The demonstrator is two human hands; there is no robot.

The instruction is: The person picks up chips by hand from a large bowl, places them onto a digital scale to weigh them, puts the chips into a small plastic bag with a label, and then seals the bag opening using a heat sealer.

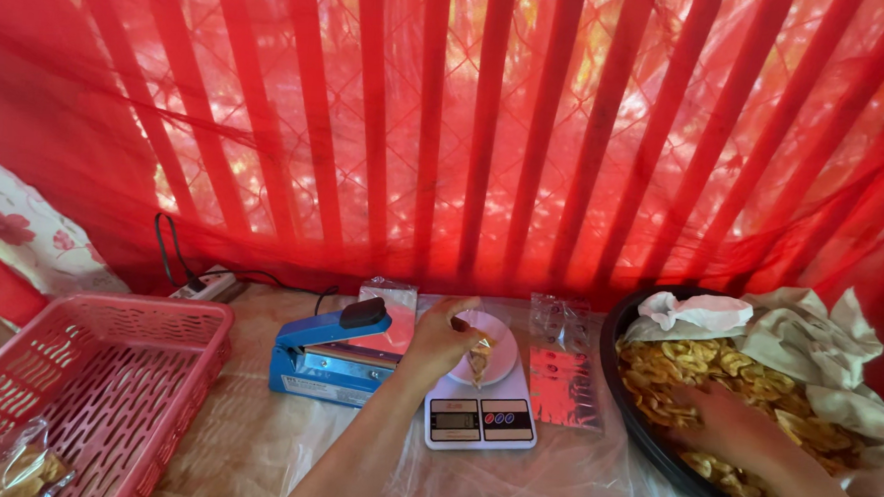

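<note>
Landmark = white kitchen scale (481, 404), centre of the covered table.

Biggest first: red slatted screen w/ red netting (487, 121) fills the whole background behind the scale. Clear plastic sheet (551, 482) covers the tabletop under the scale. Pink plastic basket (88, 382) sits far left of the scale; a small packed bag of chips (20, 471) lies in its near corner. Big dark round tray (626, 406) is just right of the scale, heaped w/ yellow chips (744, 376); crumpled cloth (806, 334) and a white cloth wad (698, 311) lie on the tray's far side. Blue heat sealer (330, 355) stands just left of the scale, black knob up. White power strip (207, 285) w/ black cord is behind-left of the scale, past the sealer. Stack of empty clear pouches (561, 368) lies btwn scale and tray; another clear pouch (390, 294) lies behind the sealer.

Left hand (443, 340) is over the scale's round pan, fingers pinched around the top of a small clear bag w/ chips (479, 359), which hangs down onto the pan. Right hand (727, 425) is right of the scale, buried in the chips on the tray, fingers bent down into the pile; can't tell if it's grabbing any. Scale display not readable.
</note>
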